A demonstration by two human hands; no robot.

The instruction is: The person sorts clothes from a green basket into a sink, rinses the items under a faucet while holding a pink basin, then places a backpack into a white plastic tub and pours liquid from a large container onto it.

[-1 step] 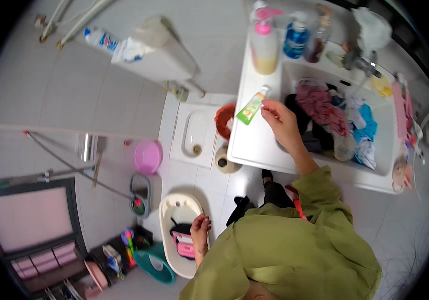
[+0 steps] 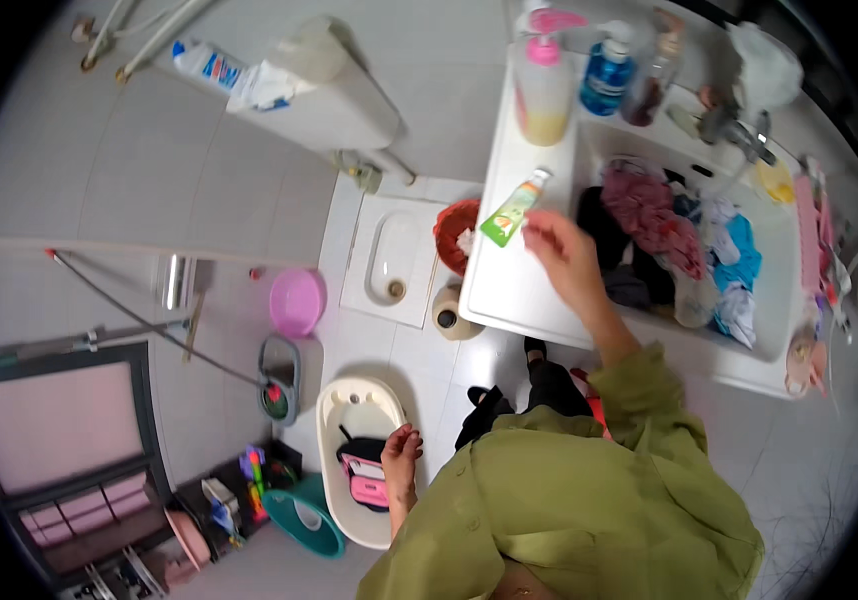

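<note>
A green and white squeeze tube (image 2: 512, 212) with a pale cap lies on the white counter (image 2: 509, 292) left of the sink. Just to the tube's right is my right hand (image 2: 559, 248), slightly blurred, its fingers loosely bent with nothing seen in them. The fingertips are close to the tube's edge; I cannot tell whether they touch it. My left hand (image 2: 402, 453) hangs lower, by the cream baby bath (image 2: 326, 440), its fingers loosely curled and apart, and I see nothing in it. A black and pink bag (image 2: 364, 478) lies inside the bath.
Rumpled clothes (image 2: 649, 215) fill much of the sink (image 2: 775, 300), below a faucet (image 2: 739, 132). A pump bottle (image 2: 541, 95) and a blue bottle (image 2: 606, 78) stand behind the tube. On the floor are a red bin (image 2: 449, 238), a squat toilet (image 2: 389, 250), and a purple basin (image 2: 297, 302).
My right hand has drawn slightly toward me, away from the tube, which stays put on the counter. The whole view has shifted a little. My left hand has barely moved.
</note>
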